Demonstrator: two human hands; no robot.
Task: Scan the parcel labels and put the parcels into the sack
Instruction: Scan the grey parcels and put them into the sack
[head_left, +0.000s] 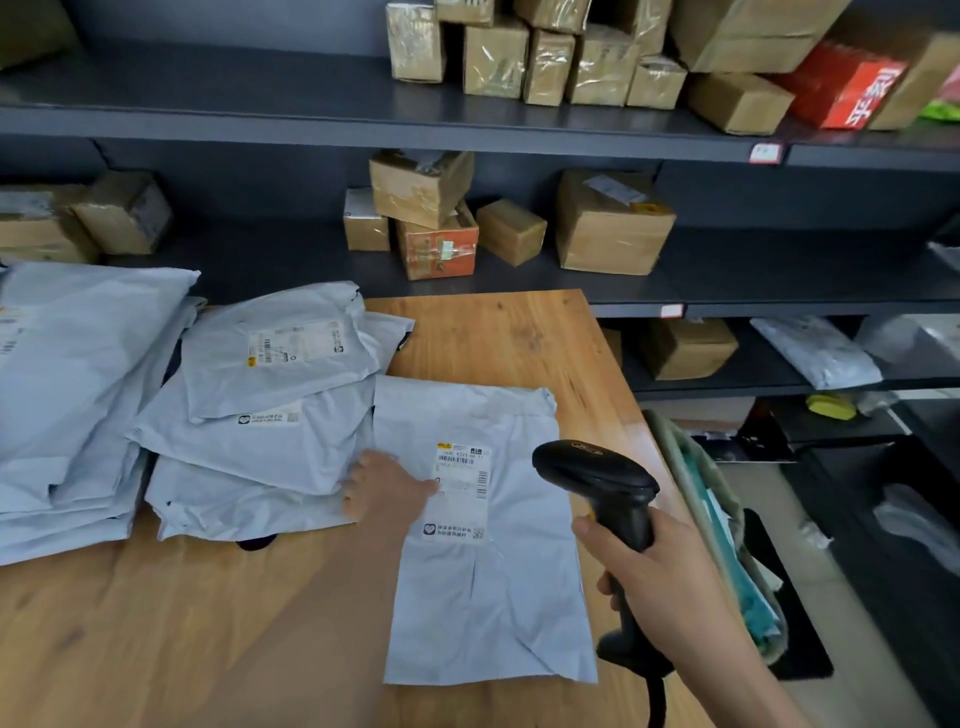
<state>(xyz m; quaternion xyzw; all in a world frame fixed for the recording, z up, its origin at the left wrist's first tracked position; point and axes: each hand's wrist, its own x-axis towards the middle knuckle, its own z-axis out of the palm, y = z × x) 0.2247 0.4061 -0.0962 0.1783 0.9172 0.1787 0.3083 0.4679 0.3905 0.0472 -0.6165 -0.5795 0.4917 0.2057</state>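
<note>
A flat grey mailer parcel (488, 587) lies on the wooden table (182, 639), its white label (460, 491) facing up. My left hand (387, 491) rests flat on the parcel's left edge, thumb touching the label. My right hand (660, 587) grips the handle of a black barcode scanner (597, 480), whose head hangs just right of the label. A pile of several grey mailer parcels (260, 410) lies to the left. The sack (727, 540) hangs open at the table's right edge, with several parcels inside.
Dark shelves (311, 111) behind the table hold several cardboard boxes (608, 223) and a red box (841, 88). A larger stack of grey mailers (78, 389) fills the far left. A dark mat (800, 639) lies on the floor beyond the sack.
</note>
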